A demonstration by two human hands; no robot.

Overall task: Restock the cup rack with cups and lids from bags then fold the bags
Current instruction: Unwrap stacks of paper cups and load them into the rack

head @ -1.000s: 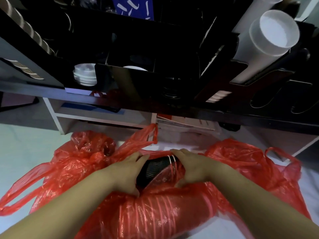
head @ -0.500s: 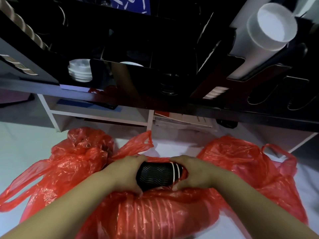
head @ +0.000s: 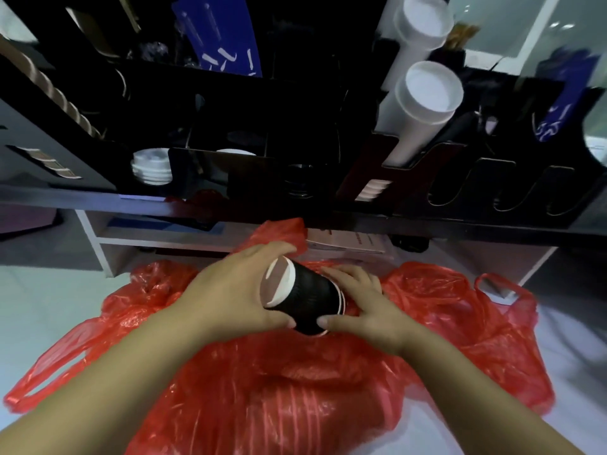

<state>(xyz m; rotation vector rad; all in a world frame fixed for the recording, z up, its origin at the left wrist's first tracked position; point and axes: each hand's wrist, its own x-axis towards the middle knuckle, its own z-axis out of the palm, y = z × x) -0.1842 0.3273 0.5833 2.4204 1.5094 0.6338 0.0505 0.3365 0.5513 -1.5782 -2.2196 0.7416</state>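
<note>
left hand (head: 230, 290): grasping the open end of the black cups (head: 310, 300). the fingers curl over the top and the thumb is under them.
right hand (head: 364, 307): grasping the other end of the black cups. the fingers lie over the top and the thumb tip presses the near side.
black cups: a short stack, one cup inside the next. it lies on its side between the two hands, just above the bag (head: 279, 389). the open end points up and to the left, and it is pale inside. thin white rims show at the right hand's end.
bag: red, thin and crinkly. it is spread out on the floor (head: 49, 307) under both arms. one handle loop sticks out far left and one far right. more red plastic is bunched up on the left, and some is behind the hands.
rack (head: 295, 133): black, with many slots. it stands on the bench (head: 65, 198), above and behind the hands.
white cups (head: 423, 96): two long stacks lean in the right part of the rack, their round ends facing out.
lids (head: 152, 165): a small white pile in a slot at the left of the rack.
blue pack (head: 223, 37): stands at the top of the rack, in the middle.
shelf (head: 98, 238): white, under the bench.
</note>
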